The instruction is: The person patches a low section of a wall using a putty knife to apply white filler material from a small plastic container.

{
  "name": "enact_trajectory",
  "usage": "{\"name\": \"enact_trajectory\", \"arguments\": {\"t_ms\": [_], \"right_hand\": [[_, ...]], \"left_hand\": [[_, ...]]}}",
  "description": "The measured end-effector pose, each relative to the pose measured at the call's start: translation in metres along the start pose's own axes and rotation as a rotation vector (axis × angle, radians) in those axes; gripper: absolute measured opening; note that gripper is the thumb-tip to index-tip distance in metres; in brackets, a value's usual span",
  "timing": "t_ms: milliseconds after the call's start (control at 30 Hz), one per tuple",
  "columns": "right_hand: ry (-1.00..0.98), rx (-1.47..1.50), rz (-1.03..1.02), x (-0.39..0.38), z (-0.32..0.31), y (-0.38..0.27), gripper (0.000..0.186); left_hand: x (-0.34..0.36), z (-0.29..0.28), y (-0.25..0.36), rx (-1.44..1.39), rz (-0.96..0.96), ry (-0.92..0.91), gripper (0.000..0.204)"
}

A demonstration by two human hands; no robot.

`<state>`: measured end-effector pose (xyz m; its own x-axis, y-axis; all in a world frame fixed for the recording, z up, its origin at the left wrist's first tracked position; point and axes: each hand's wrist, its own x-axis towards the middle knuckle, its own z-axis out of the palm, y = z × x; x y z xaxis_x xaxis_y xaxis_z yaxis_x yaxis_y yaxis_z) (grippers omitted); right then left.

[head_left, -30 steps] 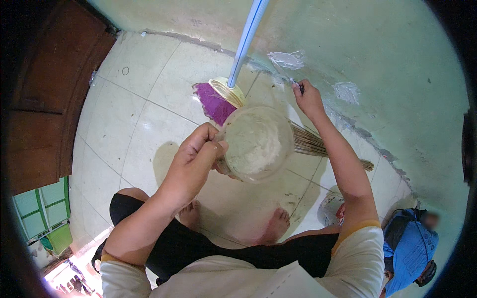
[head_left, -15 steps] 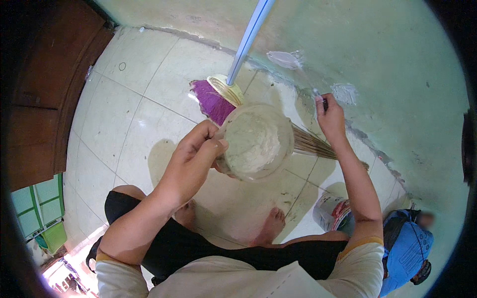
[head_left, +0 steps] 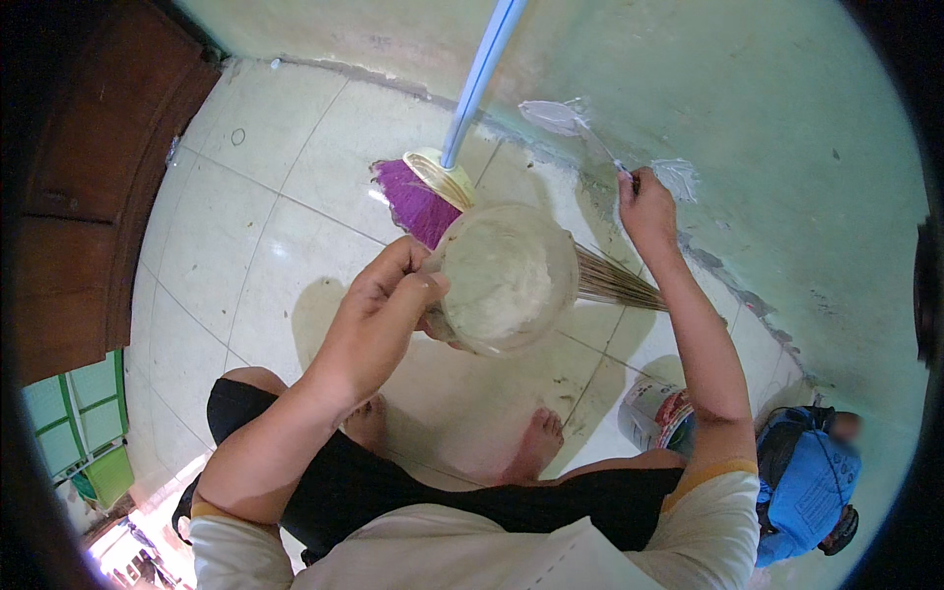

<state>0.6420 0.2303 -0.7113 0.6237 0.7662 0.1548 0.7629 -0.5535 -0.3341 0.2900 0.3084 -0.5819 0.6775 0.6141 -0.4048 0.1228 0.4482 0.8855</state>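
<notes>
Gripped at its rim by my left hand (head_left: 379,300) is a round translucent plastic tub (head_left: 506,280), with whitish paste smeared inside. My right hand (head_left: 649,205), closed and reaching toward the green wall, holds a thin-shanked spatula (head_left: 602,146) by its handle. The spatula's far end meets an oval white patch (head_left: 551,117) low on the wall; blade and paste are hard to tell apart there. A second white patch (head_left: 676,180) shows on the wall just beyond my right hand.
A purple-bristled broom (head_left: 418,197) with a blue handle leans at the wall. Behind the tub lies a stick broom (head_left: 619,280). A paint bucket (head_left: 654,413) and a blue backpack (head_left: 806,482) sit at right. Brown wooden furniture (head_left: 74,206) stands at left.
My right hand and the spatula have shifted slightly along the wall, up and to the left. My left hand keeps the tub in nearly the same place.
</notes>
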Motion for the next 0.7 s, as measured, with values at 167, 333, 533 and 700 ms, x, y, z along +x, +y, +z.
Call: {"name": "enact_trajectory", "arguments": {"t_ms": [167,333,533,700], "right_hand": [[-0.117,0.098,0.015,-0.016,-0.016,-0.022,0.028],[-0.153,0.295,-0.078,0.011,0.038,-0.009,0.032],[-0.146,0.425,-0.085,0.043,0.071,0.026,0.035],[-0.226,0.449,-0.082,0.051,0.082,0.03,0.037]], "left_hand": [[-0.002,-0.004,0.001,0.026,-0.011,0.021,0.01],[-0.004,-0.002,0.004,0.006,0.001,-0.004,0.01],[-0.005,-0.005,0.003,0.012,-0.011,0.04,0.009],[-0.006,-0.006,0.001,0.007,-0.011,0.044,0.009]]}}
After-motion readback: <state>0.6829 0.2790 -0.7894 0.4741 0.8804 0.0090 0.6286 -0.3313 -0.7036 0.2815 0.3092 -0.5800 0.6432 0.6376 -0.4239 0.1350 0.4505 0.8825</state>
